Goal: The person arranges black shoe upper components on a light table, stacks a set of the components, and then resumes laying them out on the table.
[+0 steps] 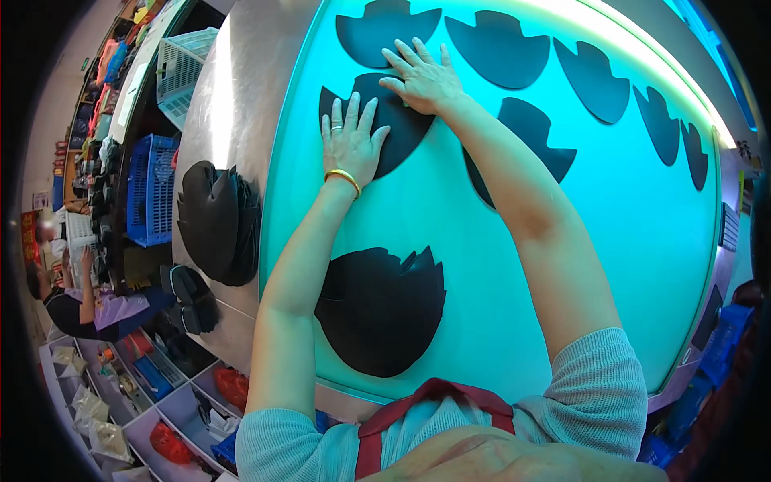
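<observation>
Both of my hands rest on one black sheet piece (397,132) with a rounded edge and a cut-out top, lying on a turquoise lit work surface (514,297). My left hand (350,143), with a ring and a gold bangle, lies flat with fingers spread over its left part. Higher up, my right hand (424,79) spreads its fingers over the piece's upper right edge, fingertips reaching toward another black piece (385,32). My right forearm partly covers a similar piece (530,145). Nearer me on the surface lies a stack of black pieces (381,313).
More black pieces (498,48) form a row along the far and right edges. A second stack (217,225) stands on the metal table (241,96) at left. Beyond are a blue crate (151,189), a white basket (183,68), sectioned bins (173,410) and another person (88,309).
</observation>
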`<action>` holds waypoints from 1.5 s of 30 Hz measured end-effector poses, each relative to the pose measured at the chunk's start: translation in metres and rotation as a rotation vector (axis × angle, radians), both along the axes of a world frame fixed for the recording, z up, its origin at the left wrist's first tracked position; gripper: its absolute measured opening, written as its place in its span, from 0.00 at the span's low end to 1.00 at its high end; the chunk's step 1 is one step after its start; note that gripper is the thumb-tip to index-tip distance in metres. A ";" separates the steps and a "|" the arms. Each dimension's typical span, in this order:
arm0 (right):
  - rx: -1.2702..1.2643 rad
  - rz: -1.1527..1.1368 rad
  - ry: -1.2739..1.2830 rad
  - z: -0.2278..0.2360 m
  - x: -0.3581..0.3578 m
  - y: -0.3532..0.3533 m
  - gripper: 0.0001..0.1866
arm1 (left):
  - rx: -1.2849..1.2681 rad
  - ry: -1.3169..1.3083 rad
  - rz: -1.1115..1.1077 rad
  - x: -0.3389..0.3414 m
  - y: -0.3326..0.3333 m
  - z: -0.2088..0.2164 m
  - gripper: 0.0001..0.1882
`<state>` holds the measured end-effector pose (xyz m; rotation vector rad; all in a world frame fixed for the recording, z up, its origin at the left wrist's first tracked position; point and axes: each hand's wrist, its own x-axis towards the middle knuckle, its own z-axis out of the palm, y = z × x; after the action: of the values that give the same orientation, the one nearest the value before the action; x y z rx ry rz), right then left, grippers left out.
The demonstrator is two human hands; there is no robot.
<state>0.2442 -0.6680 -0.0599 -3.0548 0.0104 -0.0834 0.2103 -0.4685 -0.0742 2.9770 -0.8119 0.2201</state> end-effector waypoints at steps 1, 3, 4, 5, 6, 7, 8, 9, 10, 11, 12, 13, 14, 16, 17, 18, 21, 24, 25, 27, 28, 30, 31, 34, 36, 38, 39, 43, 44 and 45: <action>-0.020 -0.038 -0.054 0.003 -0.005 -0.005 0.34 | 0.005 -0.001 0.007 -0.001 0.003 -0.001 0.31; -0.160 -0.160 -0.089 0.017 -0.019 -0.023 0.35 | 0.012 -0.002 0.006 0.000 0.009 0.000 0.31; -0.172 -0.167 -0.090 0.016 -0.028 -0.047 0.35 | 0.014 -0.008 0.002 0.001 0.006 0.002 0.31; -0.139 -0.293 -0.032 0.014 -0.038 -0.070 0.34 | 0.013 -0.018 0.003 0.001 0.005 0.004 0.30; -0.107 -0.422 0.029 0.010 -0.046 -0.085 0.34 | 0.003 -0.013 -0.008 0.001 0.004 0.004 0.30; -0.115 -0.432 0.031 0.004 -0.048 -0.092 0.34 | 0.001 -0.021 -0.004 0.001 0.005 0.004 0.30; -0.093 -0.425 0.043 -0.002 -0.049 -0.098 0.34 | 0.001 -0.030 0.002 0.001 0.006 0.004 0.30; -0.070 -0.422 0.056 -0.001 -0.050 -0.104 0.34 | -0.005 -0.026 -0.004 0.001 0.004 0.004 0.30; -0.073 -0.435 0.055 -0.001 -0.049 -0.108 0.34 | -0.008 -0.027 -0.017 0.000 0.003 0.004 0.30; -0.056 -0.457 0.059 -0.002 -0.044 -0.108 0.33 | -0.010 -0.030 -0.013 0.000 0.001 0.003 0.29; -0.044 -0.484 0.063 0.001 -0.041 -0.108 0.33 | -0.016 -0.032 -0.013 0.000 -0.002 0.002 0.29; -0.073 -0.502 0.075 -0.001 -0.036 -0.109 0.34 | -0.018 -0.039 -0.017 0.000 -0.002 0.001 0.29; -0.079 -0.518 0.073 -0.004 -0.034 -0.110 0.34 | -0.016 -0.034 -0.020 -0.001 -0.002 0.000 0.29; -0.058 -0.508 0.042 -0.010 -0.029 -0.110 0.34 | 0.008 -0.025 0.001 -0.001 0.000 0.001 0.29; -0.045 -0.508 -0.011 -0.020 -0.028 -0.116 0.36 | 0.001 -0.028 -0.010 -0.002 -0.003 0.000 0.29; -0.036 -0.500 -0.018 -0.016 -0.027 -0.108 0.36 | 0.013 -0.039 -0.002 0.000 0.004 0.000 0.29; 0.021 -0.503 -0.030 -0.011 -0.037 -0.099 0.44 | 0.016 -0.041 -0.001 0.000 0.007 0.002 0.29; 0.027 -0.541 -0.042 -0.012 -0.028 -0.109 0.41 | 0.004 -0.030 -0.015 0.000 0.002 0.004 0.29; 0.029 -0.541 -0.042 -0.011 -0.027 -0.108 0.41 | -0.001 -0.033 -0.014 0.001 0.002 0.004 0.29; 0.058 -0.562 -0.016 -0.010 -0.026 -0.106 0.41 | 0.007 -0.032 -0.010 0.000 0.003 0.003 0.29; 0.058 -0.564 -0.017 -0.009 -0.026 -0.106 0.41 | 0.013 -0.031 -0.005 -0.001 0.003 0.002 0.29; 0.082 -0.540 0.011 -0.006 -0.027 -0.107 0.41 | 0.016 -0.032 -0.004 0.000 0.003 0.003 0.29; 0.082 -0.544 0.009 -0.006 -0.027 -0.108 0.41 | 0.019 -0.031 0.000 0.000 0.003 0.003 0.29; 0.080 -0.518 0.042 -0.004 -0.026 -0.111 0.42 | 0.019 -0.027 0.003 -0.001 0.004 0.001 0.29; 0.085 -0.522 0.054 -0.004 -0.028 -0.113 0.42 | 0.012 -0.014 -0.002 0.000 0.001 0.002 0.29; 0.065 -0.528 0.021 -0.002 -0.033 -0.122 0.42 | 0.001 0.004 -0.010 0.001 -0.003 0.002 0.29; 0.061 -0.518 -0.085 0.002 -0.038 -0.130 0.41 | -0.002 -0.004 -0.010 0.003 -0.001 0.002 0.29; -0.260 -0.618 -0.163 0.015 -0.095 -0.191 0.38 | 0.015 -0.021 0.006 0.004 0.007 0.006 0.29; -0.256 -0.650 -0.152 0.006 -0.120 -0.218 0.36 | 0.005 -0.013 -0.006 0.003 0.003 0.004 0.29; -0.241 -0.677 -0.146 -0.005 -0.138 -0.237 0.35 | 0.012 -0.015 -0.002 0.003 0.002 0.005 0.29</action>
<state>0.1063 -0.9052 -0.0652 -3.1086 1.0900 -0.3703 0.2131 -0.4667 -0.0695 2.9892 -0.8208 0.2391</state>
